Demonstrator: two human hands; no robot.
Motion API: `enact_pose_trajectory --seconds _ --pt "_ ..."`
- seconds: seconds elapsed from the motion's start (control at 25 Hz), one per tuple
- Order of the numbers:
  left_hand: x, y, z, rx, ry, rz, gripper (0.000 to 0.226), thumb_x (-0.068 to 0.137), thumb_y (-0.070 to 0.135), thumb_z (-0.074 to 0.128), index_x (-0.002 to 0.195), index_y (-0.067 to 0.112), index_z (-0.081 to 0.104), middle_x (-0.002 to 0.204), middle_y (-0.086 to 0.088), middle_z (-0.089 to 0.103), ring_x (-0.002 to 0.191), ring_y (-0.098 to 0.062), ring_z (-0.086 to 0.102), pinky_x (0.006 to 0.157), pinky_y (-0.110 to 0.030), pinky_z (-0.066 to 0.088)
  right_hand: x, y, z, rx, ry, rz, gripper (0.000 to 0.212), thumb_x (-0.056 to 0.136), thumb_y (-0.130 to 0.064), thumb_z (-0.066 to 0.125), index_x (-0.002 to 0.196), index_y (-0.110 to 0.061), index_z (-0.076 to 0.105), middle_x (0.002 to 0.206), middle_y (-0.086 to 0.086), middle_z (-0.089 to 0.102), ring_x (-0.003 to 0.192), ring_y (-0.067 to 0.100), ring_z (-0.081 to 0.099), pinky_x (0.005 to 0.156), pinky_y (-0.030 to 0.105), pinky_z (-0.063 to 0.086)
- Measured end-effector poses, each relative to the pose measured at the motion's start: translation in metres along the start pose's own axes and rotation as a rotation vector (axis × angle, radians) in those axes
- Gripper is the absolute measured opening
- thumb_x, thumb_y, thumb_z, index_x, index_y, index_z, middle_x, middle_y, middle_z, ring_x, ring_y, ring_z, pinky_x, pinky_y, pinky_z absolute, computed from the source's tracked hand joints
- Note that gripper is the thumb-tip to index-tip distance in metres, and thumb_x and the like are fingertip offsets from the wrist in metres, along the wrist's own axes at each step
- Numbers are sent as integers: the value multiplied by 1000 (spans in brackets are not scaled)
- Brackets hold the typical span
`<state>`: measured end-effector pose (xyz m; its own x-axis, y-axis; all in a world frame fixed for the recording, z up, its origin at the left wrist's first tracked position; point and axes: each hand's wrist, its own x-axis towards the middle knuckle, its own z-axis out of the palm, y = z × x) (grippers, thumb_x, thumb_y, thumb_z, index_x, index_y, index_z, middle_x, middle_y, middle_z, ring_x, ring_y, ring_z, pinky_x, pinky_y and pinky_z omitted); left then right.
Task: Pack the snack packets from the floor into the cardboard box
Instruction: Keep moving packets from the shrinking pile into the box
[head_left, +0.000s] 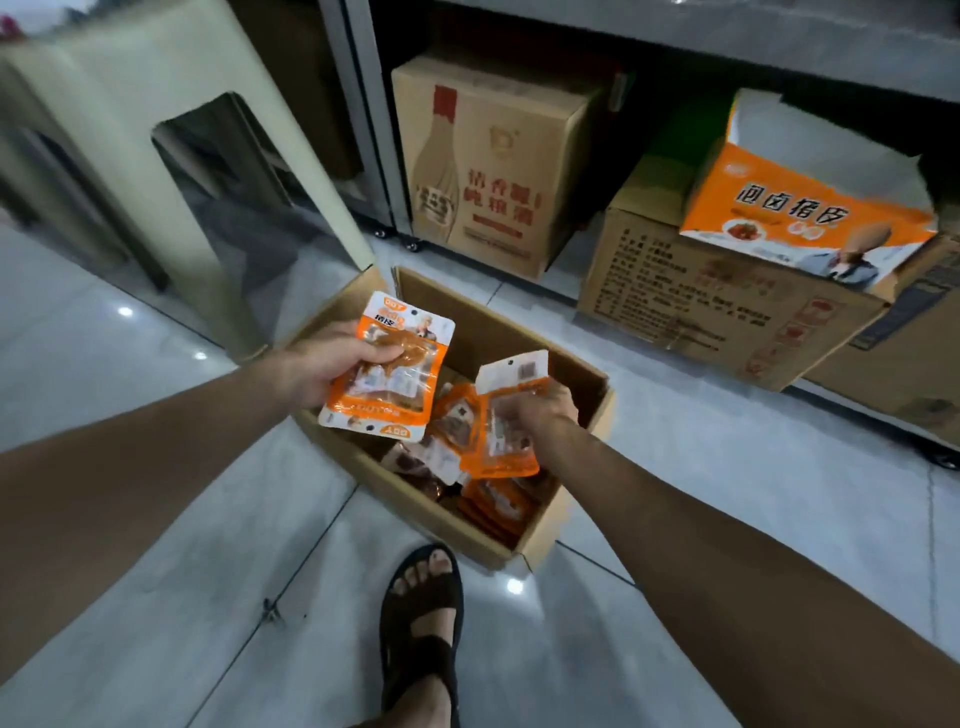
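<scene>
Over the cardboard box (410, 493) at twelve o'clock, your left hand (322, 364) grips one packet (387, 374), right hand (540, 410) seemingly pinching another packet (506, 452).

Orange snack packets (470, 462) inside open cardboard box (566, 512)

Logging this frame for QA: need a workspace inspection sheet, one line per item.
Surface: glossy pale tiled floor, light glints.
Job's things: open cardboard box on the floor, snack packets piled inside.
Clutter: plastic stool left of the box; sandalled foot near it.
Grippers: left hand grips an orange packet above the box's left wall; right hand grips a second packet over the box.
Cables: nothing seen.
Surroundings: metal shelving with brown cartons below; orange display box atop one.
</scene>
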<state>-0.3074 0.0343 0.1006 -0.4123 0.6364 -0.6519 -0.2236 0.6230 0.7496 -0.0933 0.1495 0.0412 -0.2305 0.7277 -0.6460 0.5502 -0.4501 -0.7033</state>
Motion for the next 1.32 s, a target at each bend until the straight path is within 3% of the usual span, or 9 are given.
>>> enact_pose_trajectory --seconds 0.2,0.28,0.32,0.4,0.52,0.72,0.88,1.08,1.32 --pt "35 -33 13 4 -87 -28 32 84 7 72 115 12 67 102 -13 77 80 -24 77 62 -34 62 29 34 22 -2 54 108 43 76 -11 75 117 -7 63 117 14 68 112 32 64 89 28 56" --pt "40 -35 19 31 -113 -38 35 83 9 74 117 14 66 103 -12 78 83 -25 77 63 -35 62 30 38 24 -147 -92 127 39 90 -2 57 129 4 53 132 19 56 128 32 51 61 -2 44" --pt "42 -35 21 39 -118 -40 36 83 10 75 118 14 65 103 -11 78 84 -25 77 64 -35 61 29 37 25 -172 -122 116 40 94 -2 50 133 7 48 138 20 51 131 31 47 55 -4 38" --pt "44 -35 24 51 -107 -39 39 82 12 75 119 15 64 102 -10 78 84 -24 77 65 -35 61 32 33 26 -183 -34 107 44 97 -8 49 137 7 42 143 21 47 133 31 45 69 -2 39" --pt "41 -31 26 62 -96 -36 39 82 12 76 119 16 64 96 -7 79 81 -23 78 61 -34 61 21 16 20 -236 132 70 58 94 -15 52 145 -1 28 147 22 39 135 37 40 108 35 38" --pt "42 -17 39 134 -94 -29 42 82 11 76 122 19 63 101 -7 78 82 -24 77 66 -36 61 -6 6 -28 -199 24 -278 47 86 -2 49 129 -22 54 124 3 60 114 21 57 90 30 51" --pt "58 -28 63 210 -121 -107 44 86 8 71 128 11 58 116 -14 71 90 -29 72 75 -41 60 -16 21 -62 -110 10 -397 36 84 4 53 104 -23 65 94 -8 64 87 7 60 61 10 47" --pt "84 -63 92 626 55 -112 18 92 14 66 110 11 63 112 -13 70 89 -23 68 73 -35 57 -12 45 -80 -202 58 -484 32 85 1 53 99 -24 68 87 -10 67 82 -2 60 61 -3 41" --pt "70 -50 98 897 228 -89 68 88 24 70 145 7 37 146 -20 47 131 -37 50 105 -44 45 -19 47 -92 -136 72 -476 32 84 1 53 95 -24 70 89 -5 69 86 10 63 70 13 48"
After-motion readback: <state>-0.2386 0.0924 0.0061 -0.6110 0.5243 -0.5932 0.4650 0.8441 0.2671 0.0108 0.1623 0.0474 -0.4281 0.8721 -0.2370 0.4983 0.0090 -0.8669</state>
